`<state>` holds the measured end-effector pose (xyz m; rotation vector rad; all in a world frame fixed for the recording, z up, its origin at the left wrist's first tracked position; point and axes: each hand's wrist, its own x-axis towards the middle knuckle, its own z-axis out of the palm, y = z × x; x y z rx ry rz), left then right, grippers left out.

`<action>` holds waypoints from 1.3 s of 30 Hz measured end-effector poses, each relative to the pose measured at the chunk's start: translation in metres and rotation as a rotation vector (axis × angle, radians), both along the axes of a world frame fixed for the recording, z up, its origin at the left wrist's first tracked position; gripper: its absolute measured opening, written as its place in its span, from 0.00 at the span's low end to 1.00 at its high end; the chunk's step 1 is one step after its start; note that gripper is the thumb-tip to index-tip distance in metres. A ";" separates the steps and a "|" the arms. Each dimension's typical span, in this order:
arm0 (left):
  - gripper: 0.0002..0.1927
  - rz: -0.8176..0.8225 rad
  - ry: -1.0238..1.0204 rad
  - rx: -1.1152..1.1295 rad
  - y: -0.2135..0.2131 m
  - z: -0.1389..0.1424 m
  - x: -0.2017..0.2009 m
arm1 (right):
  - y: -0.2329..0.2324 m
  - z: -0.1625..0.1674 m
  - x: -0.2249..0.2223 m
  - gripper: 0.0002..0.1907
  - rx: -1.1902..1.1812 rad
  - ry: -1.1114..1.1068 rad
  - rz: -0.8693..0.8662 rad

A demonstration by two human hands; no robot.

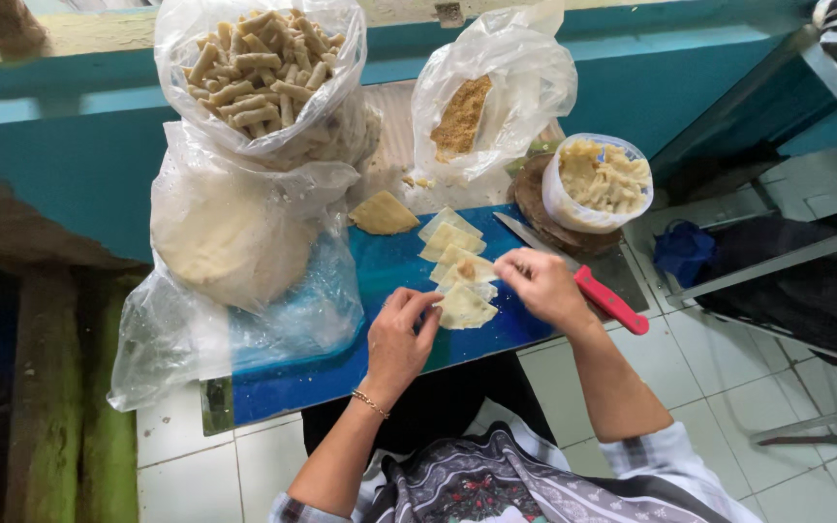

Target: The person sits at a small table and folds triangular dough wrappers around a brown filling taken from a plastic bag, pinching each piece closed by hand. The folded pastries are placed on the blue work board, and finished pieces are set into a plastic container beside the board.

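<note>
Head view: nearest, the left hand (401,334) pins the near edge of a thin pastry sheet (465,308) on the blue board (341,373), fingers together on it. Just beyond the sheet, the right hand (544,286) pinches its far edge, fingers closed on it. Folding well probably means keeping the near side anchored and pulling evenly. Right of the sheet lies a red-handled knife (612,300); farther off stand the filling tub (601,179) and bag of rolled pieces (259,73).
</note>
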<state>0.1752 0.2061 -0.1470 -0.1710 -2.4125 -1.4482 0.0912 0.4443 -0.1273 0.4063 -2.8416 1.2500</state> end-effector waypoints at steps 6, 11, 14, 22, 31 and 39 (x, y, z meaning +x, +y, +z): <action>0.15 -0.078 0.277 -0.296 0.011 0.001 0.005 | -0.002 0.004 0.033 0.08 0.258 0.272 0.080; 0.16 -0.141 0.310 -0.470 0.017 0.000 0.004 | -0.006 0.005 0.039 0.07 0.346 0.458 0.134; 0.15 -0.155 0.288 -0.530 0.017 0.000 0.005 | -0.008 0.003 0.040 0.07 0.379 0.504 0.152; 0.19 -0.183 0.282 -0.489 0.014 0.002 0.005 | -0.007 0.011 0.037 0.05 0.394 0.492 0.174; 0.15 -0.141 0.261 -0.270 0.003 0.003 0.004 | 0.012 0.005 0.008 0.05 0.081 0.043 0.072; 0.09 0.003 0.201 -0.202 0.000 -0.003 0.000 | 0.000 0.018 -0.129 0.11 0.135 0.279 -0.231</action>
